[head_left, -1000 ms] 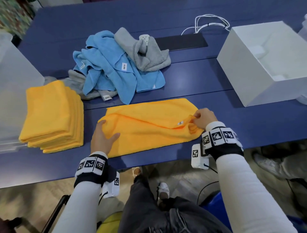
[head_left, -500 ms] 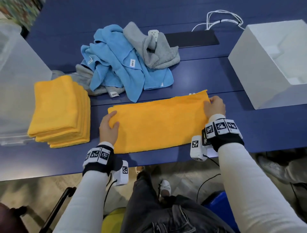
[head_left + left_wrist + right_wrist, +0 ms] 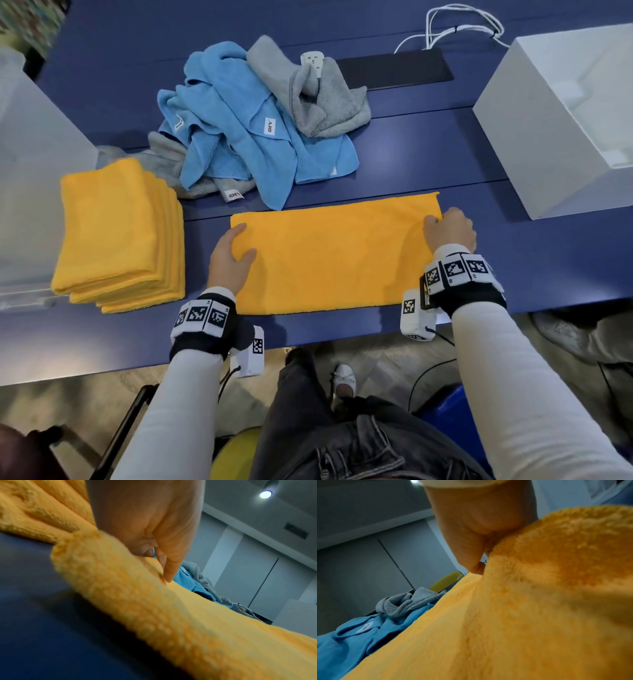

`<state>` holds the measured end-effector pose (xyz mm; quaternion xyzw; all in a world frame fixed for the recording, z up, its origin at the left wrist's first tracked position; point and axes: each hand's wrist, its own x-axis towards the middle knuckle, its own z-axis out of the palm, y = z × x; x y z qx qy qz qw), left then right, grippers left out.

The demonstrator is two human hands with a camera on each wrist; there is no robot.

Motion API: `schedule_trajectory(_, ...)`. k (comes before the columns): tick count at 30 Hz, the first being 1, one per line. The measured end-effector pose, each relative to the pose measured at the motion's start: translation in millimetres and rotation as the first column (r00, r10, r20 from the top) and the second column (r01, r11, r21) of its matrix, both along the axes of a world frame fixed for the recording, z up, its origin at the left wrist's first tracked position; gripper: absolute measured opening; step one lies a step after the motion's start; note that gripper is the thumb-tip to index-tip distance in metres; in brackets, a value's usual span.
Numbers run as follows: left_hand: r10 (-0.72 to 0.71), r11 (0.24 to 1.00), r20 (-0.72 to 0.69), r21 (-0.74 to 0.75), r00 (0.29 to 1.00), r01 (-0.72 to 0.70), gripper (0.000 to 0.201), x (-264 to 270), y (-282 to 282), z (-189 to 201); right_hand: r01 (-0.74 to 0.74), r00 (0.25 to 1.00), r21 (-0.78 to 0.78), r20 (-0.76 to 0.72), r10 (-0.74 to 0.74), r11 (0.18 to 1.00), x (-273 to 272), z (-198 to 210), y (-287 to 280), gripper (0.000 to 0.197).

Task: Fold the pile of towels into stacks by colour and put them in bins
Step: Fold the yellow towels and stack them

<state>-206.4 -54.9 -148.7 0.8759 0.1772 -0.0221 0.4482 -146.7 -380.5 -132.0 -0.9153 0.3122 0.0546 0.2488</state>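
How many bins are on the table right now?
2: a white bin at the table's right edge, and a translucent one at the left edge, behind the folded yellow stack. Others may sit outside the frame.

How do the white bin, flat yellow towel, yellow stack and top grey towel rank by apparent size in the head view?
1. Flat yellow towel, though the white bin is cut off by the frame, so these two are unsure.
2. White bin.
3. Yellow stack.
4. Top grey towel.

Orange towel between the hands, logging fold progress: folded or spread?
Folded once: the orange towel lies as a flat doubled strip, its rolled fold edge showing in the left wrist view.
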Motion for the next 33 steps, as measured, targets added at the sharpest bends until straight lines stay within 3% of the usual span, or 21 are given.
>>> schedule_trajectory(3, -0.064, 0.996, -0.065, 0.055, 0.996, 0.067, 0.065, -2.6, 0.3, 1.3, -0.007, 1.0, -0.013, 0.005, 0.007, 1.0, -0.1, -3.1, 2.7, 0.014)
schedule_trajectory(6, -0.109, 0.987, -0.091, 0.112, 0.99, 0.119, 0.07, -4.8, 0.4, 2.4, -0.004, 0.999, -0.048, -0.052, 0.002, 0.999, 0.7, -2.7, 4.6, 0.033)
schedule_trajectory(9, -0.116, 0.982, -0.087, 0.14, 0.989, 0.127, 0.067, -6.8, 1.2, 1.8, 0.079, 0.978, 0.12, -0.203, -0.054, 0.99, 3.4, 9.8, 0.6, 0.05)
schedule_trajectory(11, -0.114, 0.98, -0.084, 0.157, 0.99, 0.126, 0.065, -8.0, 2.2, 1.6, 0.035, 0.953, 0.189, -0.301, 0.024, 0.981, 4.6, 19.4, -1.3, 0.057)
schedule_trajectory(13, -0.106, 0.98, -0.082, 0.163, 0.991, 0.118, 0.065, -7.6, 3.4, 1.0, -0.045, 0.943, 0.263, -0.306, 0.128, 0.964, 5.7, 25.4, 0.8, 0.061)
schedule_trajectory(18, -0.071, 0.978, -0.082, 0.188, 0.994, 0.085, 0.064, -7.2, 17.9, -1.1, -0.181, 0.98, 0.418, -0.002, 0.2, 0.89, 7.6, 13.6, 10.6, 0.018)
schedule_trajectory(22, -0.087, 0.97, -0.087, 0.218, 0.992, 0.104, 0.06, -8.7, 26.0, -3.2, -0.3, 0.937, 0.372, 0.285, 0.2, 0.878, 2.2, 10.2, 14.3, 0.039)
schedule_trajectory(24, -0.1, 0.966, -0.087, 0.23, 0.991, 0.118, 0.057, -9.1, 25.2, -4.6, -0.302, 0.912, 0.466, 0.395, 0.109, 0.832, -1.5, 11.2, 12.8, 0.044)
schedule_trajectory(27, -0.095, 0.966, -0.086, 0.231, 0.992, 0.113, 0.054, -9.5, 24.6, -6.6, -0.222, 0.956, 0.62, 0.29, 0.043, 0.753, -4.9, 10.9, 5.5, 0.053)
schedule_trajectory(30, -0.09, 0.967, -0.079, 0.233, 0.993, 0.106, 0.052, -9.8, 24.3, -7.6, -0.149, 0.988, 0.419, 0.089, 0.122, 0.896, -7.9, 5.6, -4.1, 0.058)
schedule_trajectory(33, -0.075, 0.968, -0.081, 0.235, 0.994, 0.092, 0.051, -9.6, 22.8, -7.7, -0.104, 0.991, 0.275, -0.051, 0.122, 0.956, -13.9, 6.7, -10.2, 0.051)
